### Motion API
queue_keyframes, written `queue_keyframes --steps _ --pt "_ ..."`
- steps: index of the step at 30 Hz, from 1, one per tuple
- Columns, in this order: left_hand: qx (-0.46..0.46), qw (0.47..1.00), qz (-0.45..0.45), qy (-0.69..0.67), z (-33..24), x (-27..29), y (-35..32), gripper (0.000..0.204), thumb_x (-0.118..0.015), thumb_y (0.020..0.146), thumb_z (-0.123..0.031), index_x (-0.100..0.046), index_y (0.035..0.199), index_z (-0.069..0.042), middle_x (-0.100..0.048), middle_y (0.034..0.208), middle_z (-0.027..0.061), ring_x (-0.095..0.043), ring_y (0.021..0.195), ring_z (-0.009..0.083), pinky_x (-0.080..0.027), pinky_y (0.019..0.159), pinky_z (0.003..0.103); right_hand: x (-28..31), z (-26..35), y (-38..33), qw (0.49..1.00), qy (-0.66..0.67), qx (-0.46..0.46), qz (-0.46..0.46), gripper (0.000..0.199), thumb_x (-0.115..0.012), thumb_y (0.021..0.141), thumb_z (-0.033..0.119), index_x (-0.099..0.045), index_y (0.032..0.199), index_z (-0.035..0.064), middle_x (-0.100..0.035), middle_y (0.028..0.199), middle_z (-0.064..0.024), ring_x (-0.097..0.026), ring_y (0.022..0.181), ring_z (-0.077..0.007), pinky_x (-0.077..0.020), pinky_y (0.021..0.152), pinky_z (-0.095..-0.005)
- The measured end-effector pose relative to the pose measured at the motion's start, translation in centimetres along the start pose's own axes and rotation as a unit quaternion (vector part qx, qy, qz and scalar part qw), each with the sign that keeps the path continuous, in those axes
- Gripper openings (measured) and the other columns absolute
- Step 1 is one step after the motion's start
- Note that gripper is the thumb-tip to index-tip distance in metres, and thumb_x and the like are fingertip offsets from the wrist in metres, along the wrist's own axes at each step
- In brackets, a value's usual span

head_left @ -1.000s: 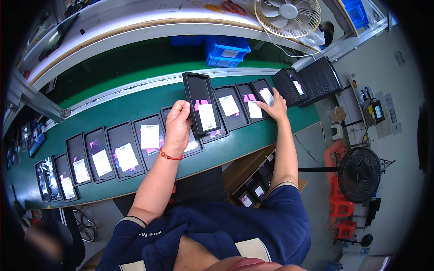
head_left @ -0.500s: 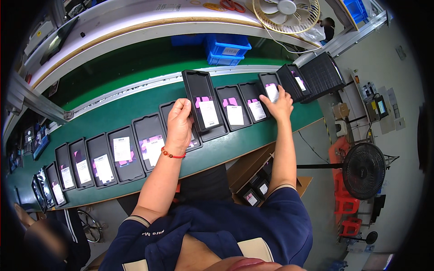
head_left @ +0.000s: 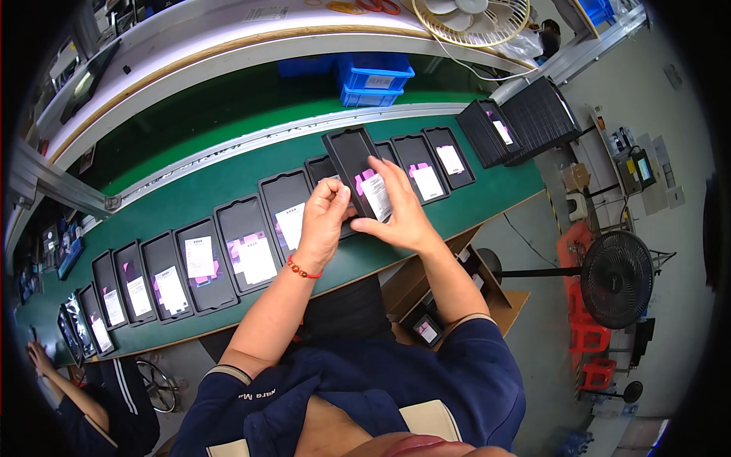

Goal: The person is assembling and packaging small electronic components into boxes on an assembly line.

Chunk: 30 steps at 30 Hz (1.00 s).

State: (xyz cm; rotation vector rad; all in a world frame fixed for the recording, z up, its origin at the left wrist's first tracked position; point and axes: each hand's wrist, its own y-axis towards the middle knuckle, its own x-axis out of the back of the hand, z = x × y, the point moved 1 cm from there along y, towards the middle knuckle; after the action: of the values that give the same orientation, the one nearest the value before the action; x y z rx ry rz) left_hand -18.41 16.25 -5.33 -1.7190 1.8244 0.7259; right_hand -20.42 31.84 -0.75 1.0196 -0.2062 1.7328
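Observation:
A black plastic tray [head_left: 352, 145] with pink pieces and a printed white slip [head_left: 376, 196] in its lower half is raised, tilted, over the row of trays. My left hand [head_left: 324, 217] is closed at the tray's lower left edge, thumb and fingers pinched together. My right hand [head_left: 401, 209] grips the right side, fingers extended along the edge by the slip and thumb near the lower end. Behind it, other trays are partly hidden. Right of my hands lie a tray with a slip [head_left: 426, 183] and another tray [head_left: 451, 158].
More trays [head_left: 199, 259] with slips run leftward along the green table [head_left: 175, 202]. Stacked black trays [head_left: 537, 122] stand at the right end. Blue bins [head_left: 373, 80] sit behind, under a shelf [head_left: 251, 42]. An open carton [head_left: 403, 293] is below the table edge. Another person [head_left: 106, 396] is at far left.
My right hand has left the tray at the right and come back to the raised tray. The raised tray has shifted slightly right and tilted more. The other person's arm has moved into view.

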Motion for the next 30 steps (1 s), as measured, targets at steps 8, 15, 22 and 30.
queue_keyframes --steps 8,15,22,30 --pt "-0.072 0.949 0.041 0.304 2.1 -0.5 -0.4 0.029 -0.061 0.089 -0.012 -0.051 0.115 -0.003 -0.058 0.112 0.0086 -0.057 0.102 0.0184 -0.049 0.085 0.032 7.7 -6.6 1.8 0.974 -0.187 -0.018 -0.128 0.081 -0.076 0.061 0.024 -0.043 0.132 0.0036 -0.048 0.126 -0.0213 -0.046 0.120 -0.0356 -0.0377 0.101 -0.0422" --pt "-0.123 0.894 0.045 0.429 1.6 -0.5 -1.0 0.039 -0.068 0.083 -0.010 -0.052 0.117 -0.004 -0.057 0.114 0.0101 -0.056 0.106 0.0194 -0.048 0.084 0.032 10.5 -19.4 1.4 0.952 -0.090 -0.273 -0.105 0.089 -0.077 0.060 0.031 -0.038 0.136 0.0047 -0.047 0.128 -0.0234 -0.047 0.120 -0.0362 -0.0383 0.102 -0.0403" --pt "-0.164 0.880 -0.006 0.445 0.9 -0.5 -1.0 0.032 -0.068 0.081 -0.015 -0.056 0.108 -0.002 -0.059 0.105 0.0111 -0.059 0.095 0.0248 -0.049 0.076 0.034 7.7 -14.7 0.9 0.971 -0.030 -0.227 -0.065 0.088 -0.078 0.062 0.030 -0.038 0.137 0.0055 -0.047 0.129 -0.0246 -0.048 0.119 -0.0374 -0.0385 0.101 -0.0408" --pt "-0.181 0.876 0.003 0.446 0.8 -0.9 -1.2 0.029 -0.068 0.081 -0.014 -0.057 0.105 -0.003 -0.060 0.102 0.0109 -0.060 0.090 0.0247 -0.049 0.074 0.034 10.7 -19.5 0.0 0.905 -0.338 -0.253 -0.050 0.064 -0.067 0.076 0.050 -0.055 0.129 0.0164 -0.038 0.140 -0.0241 -0.034 0.129 -0.0398 -0.0275 0.106 -0.0493"
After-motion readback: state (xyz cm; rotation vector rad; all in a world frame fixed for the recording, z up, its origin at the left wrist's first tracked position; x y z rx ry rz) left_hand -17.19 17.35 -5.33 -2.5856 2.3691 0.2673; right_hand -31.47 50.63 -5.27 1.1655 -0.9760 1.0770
